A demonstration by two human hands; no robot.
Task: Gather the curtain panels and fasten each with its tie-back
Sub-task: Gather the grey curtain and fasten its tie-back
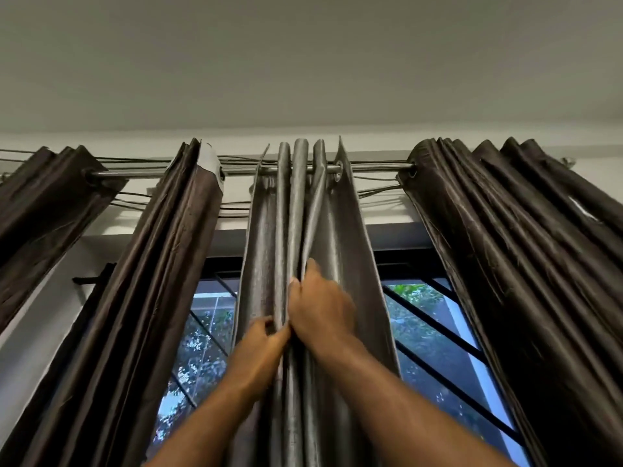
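We hold grey panel (pixel 340 230) hanging mid-rod (pixel 242 170): left hand (pixel 263 345) fingers (pixel 274 335) pinch one pleat, right hand (pixel 320 311) grips next pleat. Risk: slick fabric slips, pleats fan out; hard tug strains rod

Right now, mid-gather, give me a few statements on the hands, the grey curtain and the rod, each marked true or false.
1. The left hand and the right hand both grip folds of the grey panel. True.
2. The grey panel has come off the rod. False: its top is threaded on the rod.
3. Brown panels hang to either side of the grey panel. True.
4. A tie-back is wrapped round the grey panel. False: none shows in this view.
5. The curtains cover the window fully. False: glass shows on both sides of the grey panel.
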